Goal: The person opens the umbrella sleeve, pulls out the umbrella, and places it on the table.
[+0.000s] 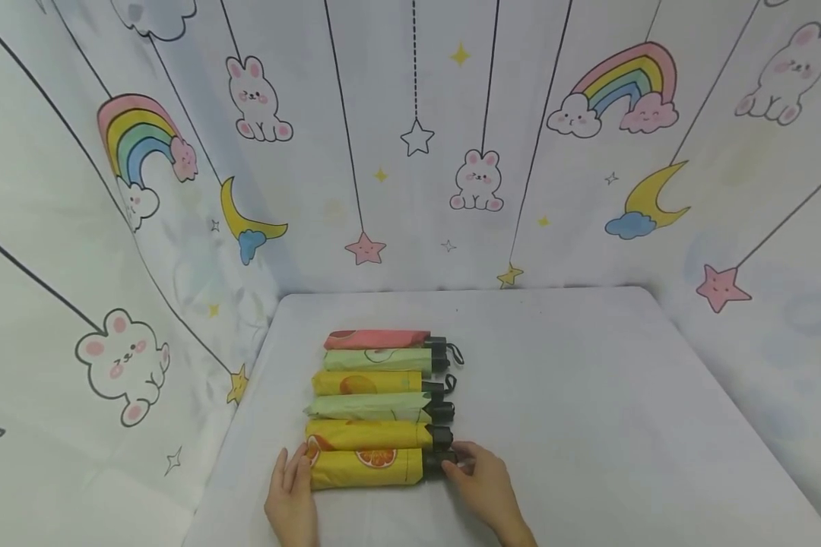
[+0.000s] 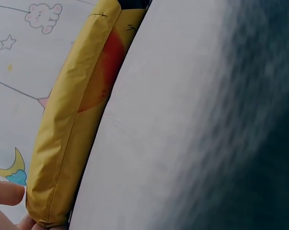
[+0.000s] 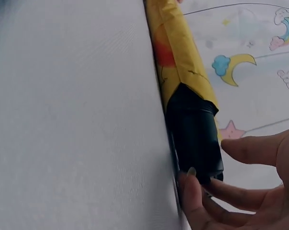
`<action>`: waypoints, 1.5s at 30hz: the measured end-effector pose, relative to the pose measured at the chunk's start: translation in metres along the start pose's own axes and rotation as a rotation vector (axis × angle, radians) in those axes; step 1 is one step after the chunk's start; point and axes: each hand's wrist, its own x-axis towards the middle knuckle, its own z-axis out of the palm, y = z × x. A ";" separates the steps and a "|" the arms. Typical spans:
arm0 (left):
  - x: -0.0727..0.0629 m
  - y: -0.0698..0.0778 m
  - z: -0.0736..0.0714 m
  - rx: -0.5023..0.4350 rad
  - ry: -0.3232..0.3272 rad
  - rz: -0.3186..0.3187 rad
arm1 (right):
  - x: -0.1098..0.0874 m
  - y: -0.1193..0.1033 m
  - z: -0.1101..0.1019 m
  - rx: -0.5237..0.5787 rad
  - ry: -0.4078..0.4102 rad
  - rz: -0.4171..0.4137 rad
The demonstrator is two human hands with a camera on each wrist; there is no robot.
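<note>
Several folded umbrellas lie side by side in a column. The nearest, a yellow umbrella (image 1: 366, 468) with orange-slice prints, has a black handle (image 3: 194, 136) pointing right. At its left end my left hand (image 1: 291, 494) touches the fabric with fairly straight fingers. In the left wrist view, the thumb and fingertips sit by the end of the yellow umbrella (image 2: 68, 124). My right hand (image 1: 482, 486) holds the handle end, with curled fingers around its tip and the thumb by its side. Just behind lies another yellow umbrella (image 1: 376, 435).
Farther back are a light green umbrella (image 1: 369, 407), a yellow umbrella (image 1: 362, 383), a second green umbrella (image 1: 362, 360) and a red umbrella (image 1: 383, 339) at the far end. All rest on a white table (image 1: 588, 410), enclosed by a patterned curtain (image 1: 301, 190).
</note>
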 end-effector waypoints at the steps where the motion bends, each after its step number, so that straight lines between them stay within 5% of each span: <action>1: 0.000 0.000 0.000 -0.005 0.011 -0.004 | 0.000 0.000 0.000 0.017 -0.002 0.002; 13: -0.001 0.002 0.001 -0.075 0.060 -0.105 | -0.001 0.005 0.000 0.259 -0.086 0.082; 20: -0.001 0.001 0.000 -0.158 0.070 -0.094 | 0.001 0.007 -0.006 0.335 -0.142 0.081; 34: 0.003 0.001 -0.007 -0.286 0.031 -0.232 | 0.003 0.016 -0.001 0.653 -0.208 0.113; 45: 0.006 0.004 -0.010 -0.468 -0.025 -0.255 | 0.004 0.010 -0.005 0.791 -0.208 0.169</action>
